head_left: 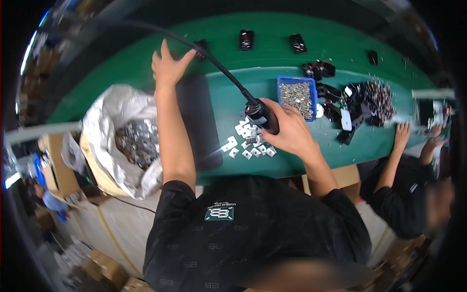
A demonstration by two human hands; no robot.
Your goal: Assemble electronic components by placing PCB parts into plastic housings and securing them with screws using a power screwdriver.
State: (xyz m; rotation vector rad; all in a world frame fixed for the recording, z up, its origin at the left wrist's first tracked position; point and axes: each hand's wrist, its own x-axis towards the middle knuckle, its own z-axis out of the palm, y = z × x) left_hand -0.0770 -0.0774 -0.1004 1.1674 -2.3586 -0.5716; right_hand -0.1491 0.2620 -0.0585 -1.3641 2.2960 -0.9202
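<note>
In my right hand (291, 130) is a black corded electric screwdriver (257, 111), held over the near part of the bench. Its cable arcs up and away to the left. Under and beside it lie several small silvery square metal plates (247, 153), each with a hole. My left hand (169, 68) reaches to the far left with fingers and thumb spread. The thumb tip is close to a small black part (201, 49) on the green surface; whether they touch I cannot tell. A blue bin (315, 100) of small metal pieces (296, 96) stands right of the screwdriver.
A white sack (104, 114) holding metal parts stands at the left. A dark mat (202, 131) lies under my left forearm. Black parts (246, 40) sit spaced along the far green strip. Right of the bin are heaped black parts (357, 100); a co-worker's hand (402, 136) rests near there.
</note>
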